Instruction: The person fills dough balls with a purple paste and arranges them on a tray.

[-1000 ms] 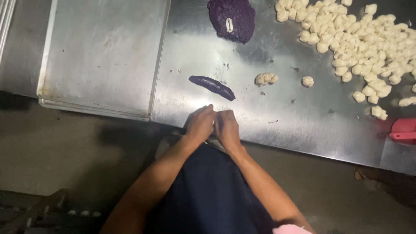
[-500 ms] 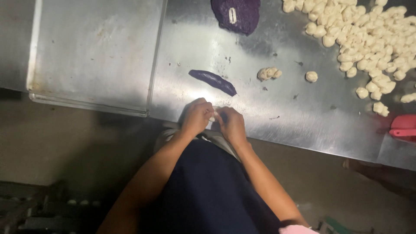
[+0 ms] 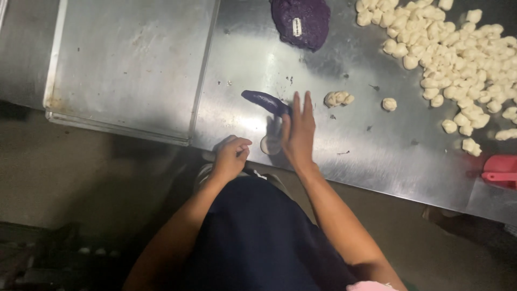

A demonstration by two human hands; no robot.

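My right hand (image 3: 299,129) lies flat on the steel table (image 3: 366,156) with its fingers stretched out and holds nothing. Its fingertips reach the right end of a dark purple strip of filling (image 3: 264,101). A small flattened white dough disc (image 3: 268,144) rests on the table just left of my right palm. My left hand (image 3: 230,157) is curled at the table's front edge, left of the disc, and I see nothing in it. A purple mound of filling (image 3: 301,21) sits at the far side.
A large pile of small white dough pieces (image 3: 458,59) covers the far right. Two loose dough pieces (image 3: 338,98) (image 3: 389,104) lie right of my hand. A steel tray (image 3: 129,64) lies on the left. A red tool (image 3: 501,171) rests at the right edge.
My hands were pressed together at the table edge. They have now come apart: the right hand has reached forward flat towards the purple strip, and a white disc lies on the table.
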